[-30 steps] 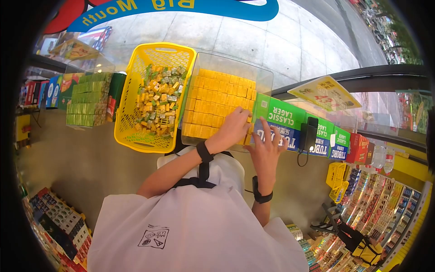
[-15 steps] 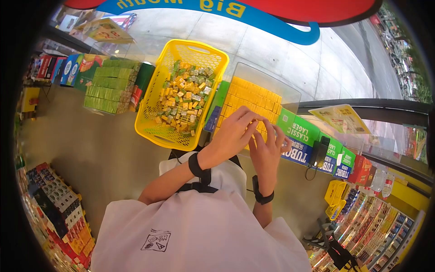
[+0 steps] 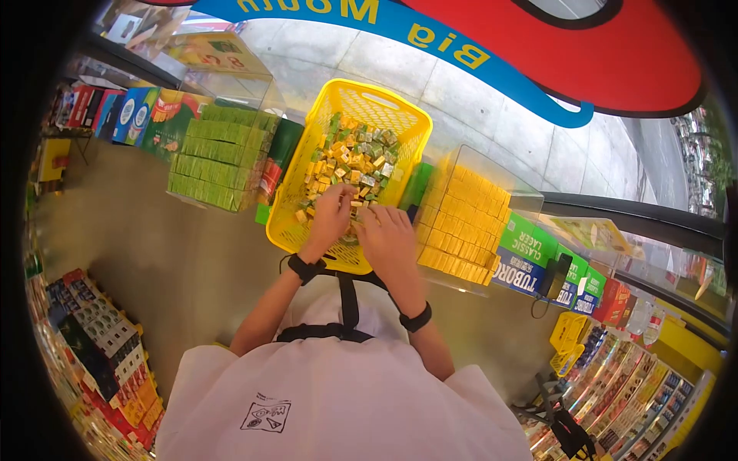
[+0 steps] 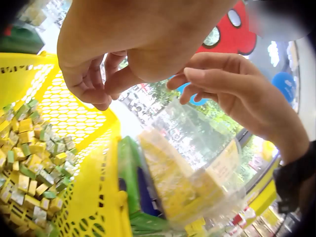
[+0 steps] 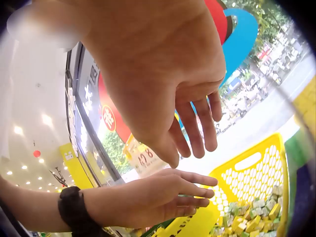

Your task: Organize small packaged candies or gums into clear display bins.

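Note:
In the head view a yellow plastic basket [image 3: 412, 157] holds a loose heap of small yellow and green boxes [image 3: 347, 157]. Over its near end are both hands, side by side. My left hand [image 3: 329, 223] has its fingers loosely bent above the heap, and no box shows between them in the left wrist view. Beside it, my right hand [image 3: 388, 237] reaches in with relaxed fingers; in the right wrist view these hang nearly straight, with nothing held. Right of the basket, a clear bin contains neat rows of yellow boxes [image 3: 465, 219].
Green boxes [image 3: 223, 157] are stacked in another clear bin on the left. Tuborg beer cartons [image 3: 525, 253] line the right side, with a black device [image 3: 559, 275] on them. Window glass with a red and blue sign [image 3: 615, 69] rises behind.
Both hands have moved left from the yellow box rows to above the basket. Earlier their fingers met over those rows. The head view has turned, shifting the basket rightward.

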The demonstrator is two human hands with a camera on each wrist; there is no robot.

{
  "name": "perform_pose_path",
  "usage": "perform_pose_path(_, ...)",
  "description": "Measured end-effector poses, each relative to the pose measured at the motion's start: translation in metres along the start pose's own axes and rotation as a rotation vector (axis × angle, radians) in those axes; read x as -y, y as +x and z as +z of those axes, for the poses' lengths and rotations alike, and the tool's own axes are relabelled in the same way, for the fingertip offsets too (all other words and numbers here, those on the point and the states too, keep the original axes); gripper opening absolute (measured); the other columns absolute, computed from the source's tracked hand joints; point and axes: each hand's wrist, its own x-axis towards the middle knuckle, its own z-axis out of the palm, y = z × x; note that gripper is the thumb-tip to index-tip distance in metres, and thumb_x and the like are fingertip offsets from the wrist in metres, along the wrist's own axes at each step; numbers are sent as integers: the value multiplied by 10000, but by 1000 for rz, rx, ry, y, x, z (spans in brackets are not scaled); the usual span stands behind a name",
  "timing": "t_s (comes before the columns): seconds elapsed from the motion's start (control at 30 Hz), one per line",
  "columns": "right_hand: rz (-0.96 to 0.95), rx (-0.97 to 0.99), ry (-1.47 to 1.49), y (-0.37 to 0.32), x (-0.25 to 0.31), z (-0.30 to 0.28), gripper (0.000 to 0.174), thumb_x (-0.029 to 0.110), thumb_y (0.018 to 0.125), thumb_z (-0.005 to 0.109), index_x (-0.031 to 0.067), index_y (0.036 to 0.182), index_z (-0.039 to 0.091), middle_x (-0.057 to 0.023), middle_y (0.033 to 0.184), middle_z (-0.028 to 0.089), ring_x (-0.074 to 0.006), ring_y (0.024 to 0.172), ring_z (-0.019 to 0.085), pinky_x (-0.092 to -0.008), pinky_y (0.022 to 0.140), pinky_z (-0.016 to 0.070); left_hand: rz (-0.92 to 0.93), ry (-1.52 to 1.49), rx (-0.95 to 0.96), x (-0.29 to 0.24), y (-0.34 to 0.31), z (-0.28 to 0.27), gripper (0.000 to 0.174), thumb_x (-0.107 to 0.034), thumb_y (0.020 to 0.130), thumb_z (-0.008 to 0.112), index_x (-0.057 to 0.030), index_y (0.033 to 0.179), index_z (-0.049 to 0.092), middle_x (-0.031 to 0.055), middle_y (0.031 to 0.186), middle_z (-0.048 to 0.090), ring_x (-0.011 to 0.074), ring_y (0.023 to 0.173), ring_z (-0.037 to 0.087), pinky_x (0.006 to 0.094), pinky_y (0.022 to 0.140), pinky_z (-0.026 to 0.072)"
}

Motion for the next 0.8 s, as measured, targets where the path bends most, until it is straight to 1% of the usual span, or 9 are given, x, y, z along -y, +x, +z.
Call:
perform_pose_path(0.17,156,106,56,11,-1,92,387,123,874,796,77,1247,702,-119,1141,704,-338,1058,692,-463,908,561,-95,79,1,104,15,-8,177,-10,1025,586,6,1144,716,191,1086,738,347,945,721,445,802,568)
perform_pose_path(0.27,289,132,67,14,-16,147,443,101,875,786,90,1304,678,-147,1191,691,-371,1054,706,-486,863,582,-163,178,77,137,30,-11,200,-2,1017,568,8,1150,718,196,1041,723,325,853,683,460,743,549)
perform_pose_path(0.37,419,167,34,2,-41,208,497,76,888,775,109,1369,654,-180,1278,661,-403,1051,713,-503,828,601,-585,246,340,121,51,-16,300,-4,1010,548,-3,1251,727,205,1217,730,336,1020,726,443,841,590)
perform_pose_path(0.4,464,180,0,6,-44,216,522,67,899,769,120,1403,642,-195,1330,642,-416,1045,715,-509,815,609,-582,248,348,137,52,-12,300,-4,1010,548,-3,1251,727,205,1217,730,336,1020,726,443,841,590)
perform_pose_path(0.47,548,239,42,10,-49,227,532,61,917,757,135,1429,636,-209,1389,615,-420,1045,714,-509,806,613,-498,177,251,158,54,-3,282,57,989,539,17,1212,707,200,954,673,284,643,567,477,613,469)
perform_pose_path(0.6,709,370,129,24,-62,250,596,56,947,746,180,1511,598,-242,1546,516,-424,1035,720,-509,785,620,-551,209,307,187,67,1,353,72,975,549,-7,1285,698,207,983,682,287,665,603,485,622,484)
perform_pose_path(0.63,714,371,126,27,-65,254,596,56,947,746,180,1511,598,-242,1546,516,-424,1035,720,-509,785,620,-461,239,326,204,69,2,386,73,975,546,-26,1317,694,212,1032,699,290,667,614,486,627,491)
perform_pose_path(0.67,751,421,153,32,-66,255,625,56,942,756,190,1527,584,-250,1574,485,-433,1076,711,-510,791,620,-370,269,344,222,70,4,419,74,975,543,-46,1349,690,217,1081,715,292,670,624,486,632,498)
perform_pose_path(0.8,814,507,174,36,-76,275,696,64,920,796,204,1559,554,-269,1634,413,-471,1276,635,-518,862,622,-433,164,363,245,79,7,474,69,981,545,-83,1408,683,209,1180,731,287,651,610,488,630,489)
